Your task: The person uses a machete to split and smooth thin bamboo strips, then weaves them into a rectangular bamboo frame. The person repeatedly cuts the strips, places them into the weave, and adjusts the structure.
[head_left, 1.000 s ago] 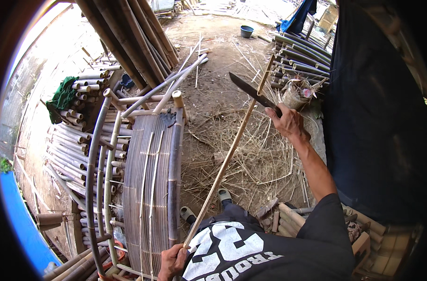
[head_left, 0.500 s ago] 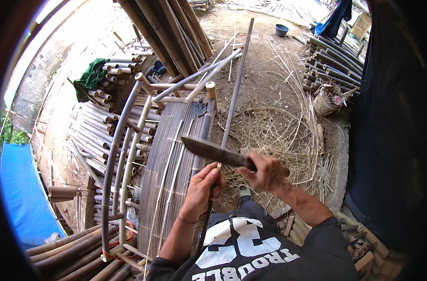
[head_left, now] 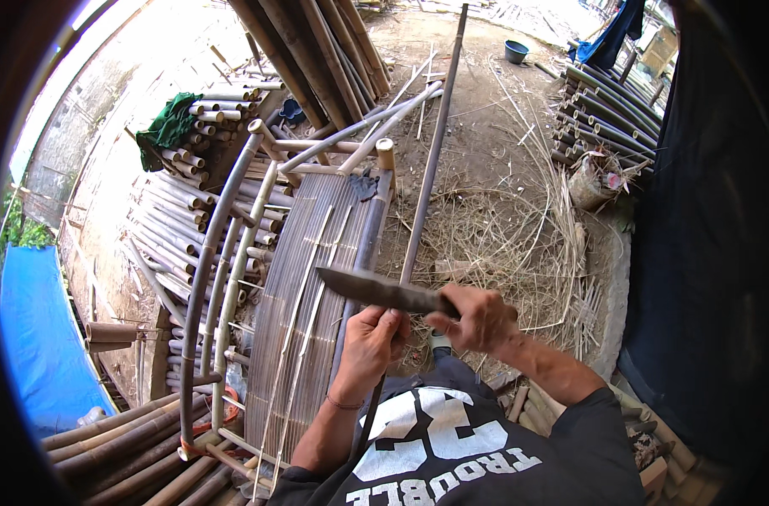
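A long, narrow bamboo strip (head_left: 435, 160) runs from far ahead back past my body. My left hand (head_left: 369, 350) pinches it in front of my chest, thumb on top. In my right hand (head_left: 477, 319) is a machete (head_left: 372, 288), fingers wrapped round its handle. The broad dark blade points left and lies across the strip, just beyond my left thumb. Whether its edge bites into the strip I cannot tell. Close by on the left stands a bamboo bench (head_left: 304, 278) with a slatted seat, two pale thin slivers (head_left: 298, 312) lying along it.
A dark rag (head_left: 364, 186) rests on the bench's far end. Stacked bamboo poles (head_left: 169, 223) lie left, more (head_left: 608, 110) at far right. Shavings (head_left: 502, 253) litter the ground ahead. A bucket (head_left: 515, 52) stands far off; a dark sheet (head_left: 679, 278) hangs on the right.
The machete has come slightly nearer to me and to the left along the strip, closer to my left thumb. The strip's far end reaches higher in the view. Both hands keep their hold.
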Demonstrator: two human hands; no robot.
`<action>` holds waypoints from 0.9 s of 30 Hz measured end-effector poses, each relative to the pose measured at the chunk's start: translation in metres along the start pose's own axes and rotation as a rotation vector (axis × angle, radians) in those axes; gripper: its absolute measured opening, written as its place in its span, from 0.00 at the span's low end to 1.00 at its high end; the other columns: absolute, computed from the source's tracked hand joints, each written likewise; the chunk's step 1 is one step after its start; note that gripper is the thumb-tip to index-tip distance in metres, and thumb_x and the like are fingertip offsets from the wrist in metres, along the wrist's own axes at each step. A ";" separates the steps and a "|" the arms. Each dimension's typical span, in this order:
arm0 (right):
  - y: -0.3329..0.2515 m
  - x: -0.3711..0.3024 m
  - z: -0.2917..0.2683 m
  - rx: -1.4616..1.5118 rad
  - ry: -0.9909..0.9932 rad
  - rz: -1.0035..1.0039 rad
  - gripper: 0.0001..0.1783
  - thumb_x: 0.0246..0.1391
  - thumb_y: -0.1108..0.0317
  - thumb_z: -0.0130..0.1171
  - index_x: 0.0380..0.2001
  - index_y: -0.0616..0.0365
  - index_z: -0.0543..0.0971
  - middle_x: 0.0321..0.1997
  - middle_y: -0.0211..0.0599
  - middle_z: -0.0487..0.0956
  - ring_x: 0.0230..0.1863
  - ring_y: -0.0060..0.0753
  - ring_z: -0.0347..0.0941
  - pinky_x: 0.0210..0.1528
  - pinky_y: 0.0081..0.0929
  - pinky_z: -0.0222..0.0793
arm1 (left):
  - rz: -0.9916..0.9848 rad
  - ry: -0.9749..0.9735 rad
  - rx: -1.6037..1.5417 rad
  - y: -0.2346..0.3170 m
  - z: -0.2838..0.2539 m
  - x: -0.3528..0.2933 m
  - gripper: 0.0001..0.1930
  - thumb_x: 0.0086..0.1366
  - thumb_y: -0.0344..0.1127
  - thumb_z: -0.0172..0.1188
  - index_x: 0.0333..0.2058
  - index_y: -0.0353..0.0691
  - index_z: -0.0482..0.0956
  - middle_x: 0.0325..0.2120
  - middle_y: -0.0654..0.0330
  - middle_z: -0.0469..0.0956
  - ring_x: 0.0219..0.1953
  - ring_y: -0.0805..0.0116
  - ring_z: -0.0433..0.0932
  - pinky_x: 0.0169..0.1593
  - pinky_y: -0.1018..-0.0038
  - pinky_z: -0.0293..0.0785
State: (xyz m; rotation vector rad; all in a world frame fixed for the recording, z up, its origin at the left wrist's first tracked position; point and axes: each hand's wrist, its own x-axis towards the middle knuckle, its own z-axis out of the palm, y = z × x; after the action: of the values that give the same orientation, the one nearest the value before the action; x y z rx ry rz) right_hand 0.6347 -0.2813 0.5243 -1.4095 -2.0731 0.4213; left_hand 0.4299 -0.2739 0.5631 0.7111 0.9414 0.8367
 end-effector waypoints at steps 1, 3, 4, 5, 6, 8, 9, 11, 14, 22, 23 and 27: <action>0.000 0.000 0.002 -0.006 0.017 -0.018 0.33 0.60 0.33 0.47 0.29 0.57 0.73 0.18 0.38 0.72 0.18 0.42 0.74 0.19 0.38 0.70 | 0.007 -0.016 0.001 0.000 -0.002 0.000 0.13 0.74 0.39 0.49 0.44 0.36 0.79 0.17 0.70 0.68 0.15 0.86 0.59 0.17 0.84 0.51; 0.000 -0.001 0.006 -0.017 0.052 -0.052 0.33 0.59 0.33 0.48 0.29 0.57 0.73 0.18 0.38 0.72 0.19 0.43 0.75 0.20 0.38 0.70 | -0.003 -0.016 0.015 0.001 -0.003 0.000 0.14 0.74 0.40 0.50 0.38 0.36 0.78 0.17 0.70 0.68 0.15 0.86 0.59 0.18 0.84 0.51; -0.002 0.001 0.006 -0.018 0.052 -0.046 0.33 0.59 0.33 0.48 0.30 0.57 0.74 0.18 0.38 0.72 0.20 0.43 0.75 0.21 0.38 0.70 | 0.005 -0.018 0.019 0.001 -0.003 0.001 0.14 0.74 0.40 0.50 0.37 0.36 0.78 0.18 0.70 0.68 0.15 0.86 0.59 0.18 0.84 0.51; -0.001 0.002 0.007 -0.024 0.062 -0.053 0.33 0.59 0.33 0.48 0.30 0.58 0.74 0.18 0.38 0.72 0.20 0.43 0.76 0.21 0.38 0.70 | 0.013 -0.020 0.023 0.001 -0.004 0.002 0.14 0.74 0.39 0.50 0.35 0.36 0.78 0.18 0.70 0.68 0.16 0.86 0.59 0.18 0.84 0.51; -0.001 0.003 0.007 -0.029 0.073 -0.061 0.33 0.59 0.33 0.48 0.30 0.58 0.74 0.18 0.38 0.72 0.20 0.43 0.76 0.22 0.38 0.71 | 0.017 -0.015 0.039 0.000 -0.005 0.001 0.13 0.74 0.39 0.50 0.37 0.35 0.78 0.18 0.69 0.68 0.16 0.86 0.59 0.18 0.84 0.51; 0.006 0.007 0.003 -0.061 0.105 -0.035 0.33 0.59 0.33 0.48 0.30 0.58 0.74 0.17 0.38 0.72 0.20 0.43 0.76 0.21 0.38 0.71 | 0.026 -0.011 0.060 -0.002 -0.005 -0.001 0.12 0.74 0.37 0.50 0.39 0.35 0.78 0.19 0.69 0.69 0.16 0.86 0.59 0.18 0.84 0.51; 0.014 0.009 0.002 -0.081 0.129 -0.003 0.33 0.59 0.33 0.48 0.30 0.57 0.74 0.17 0.38 0.72 0.20 0.43 0.77 0.21 0.38 0.71 | 0.009 -0.025 -0.028 0.000 -0.001 -0.005 0.11 0.74 0.35 0.49 0.41 0.34 0.77 0.21 0.69 0.70 0.17 0.86 0.59 0.18 0.85 0.51; 0.016 0.012 -0.001 -0.055 0.122 0.041 0.33 0.59 0.33 0.47 0.28 0.57 0.73 0.16 0.37 0.73 0.18 0.42 0.76 0.19 0.38 0.70 | 0.031 -0.011 0.013 -0.003 -0.001 -0.006 0.13 0.74 0.35 0.50 0.49 0.34 0.75 0.22 0.69 0.70 0.17 0.87 0.59 0.18 0.86 0.51; 0.000 0.003 0.002 -0.016 0.067 0.003 0.32 0.61 0.34 0.46 0.25 0.55 0.71 0.15 0.35 0.72 0.13 0.35 0.72 0.13 0.36 0.68 | 0.000 -0.056 0.020 -0.004 -0.007 -0.005 0.17 0.74 0.35 0.50 0.56 0.35 0.72 0.22 0.70 0.70 0.17 0.87 0.59 0.18 0.86 0.52; 0.048 0.041 -0.024 -0.185 0.211 0.047 0.33 0.61 0.32 0.43 0.26 0.55 0.70 0.14 0.32 0.70 0.13 0.33 0.70 0.14 0.35 0.66 | 0.013 -0.075 0.073 -0.009 -0.003 -0.018 0.19 0.73 0.34 0.49 0.60 0.34 0.69 0.21 0.70 0.67 0.17 0.86 0.57 0.18 0.86 0.51; 0.050 0.042 -0.026 -0.194 0.222 0.055 0.34 0.61 0.31 0.42 0.26 0.54 0.70 0.13 0.31 0.69 0.12 0.32 0.70 0.14 0.35 0.66 | 0.000 -0.074 0.073 -0.009 -0.004 -0.022 0.19 0.73 0.34 0.49 0.60 0.34 0.69 0.21 0.70 0.66 0.16 0.86 0.57 0.18 0.86 0.51; 0.086 0.047 -0.053 -0.244 0.191 0.242 0.36 0.60 0.27 0.36 0.24 0.50 0.68 0.12 0.23 0.65 0.09 0.21 0.63 0.09 0.30 0.66 | -0.019 -0.162 0.185 -0.020 -0.022 -0.050 0.20 0.73 0.35 0.49 0.59 0.30 0.69 0.18 0.70 0.64 0.16 0.84 0.57 0.18 0.84 0.51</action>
State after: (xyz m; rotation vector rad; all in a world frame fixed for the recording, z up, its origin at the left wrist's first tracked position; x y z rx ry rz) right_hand 0.7187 -0.2083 0.5305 -1.7801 -1.8537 0.1239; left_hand 0.3992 -0.3233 0.5576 0.9150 0.8847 0.6695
